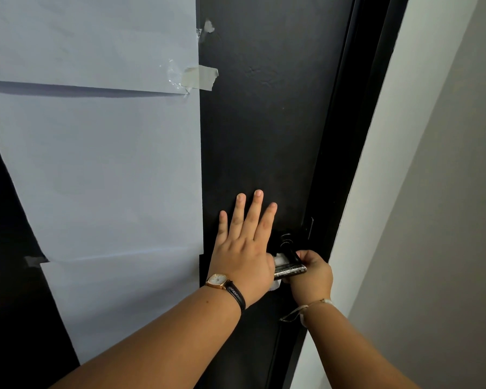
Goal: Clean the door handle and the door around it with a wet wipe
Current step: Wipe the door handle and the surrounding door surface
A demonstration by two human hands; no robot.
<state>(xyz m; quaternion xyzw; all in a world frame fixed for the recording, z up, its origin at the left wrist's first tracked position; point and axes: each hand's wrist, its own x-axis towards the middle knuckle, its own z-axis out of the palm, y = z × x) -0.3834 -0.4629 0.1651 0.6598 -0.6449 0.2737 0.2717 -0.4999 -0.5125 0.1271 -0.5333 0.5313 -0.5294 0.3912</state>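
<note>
The black door (264,136) fills the middle of the view. Low on its right edge is the black door handle (291,269), a lever under a round lock (286,239). My right hand (312,276) is closed around the outer end of the lever. A white wet wipe (281,259) lies bunched around the lever between my two hands, and a corner of it shows below. My left hand (243,242) lies flat on the door just left of the handle, fingers spread and pointing up. Its thumb is hidden, so I cannot tell whether it touches the wipe.
Large white paper sheets (96,164) are taped over the left part of the door, with strips of tape (201,77) at their right edge. The black door frame (357,136) runs along the right, and beyond it is a pale wall (432,192).
</note>
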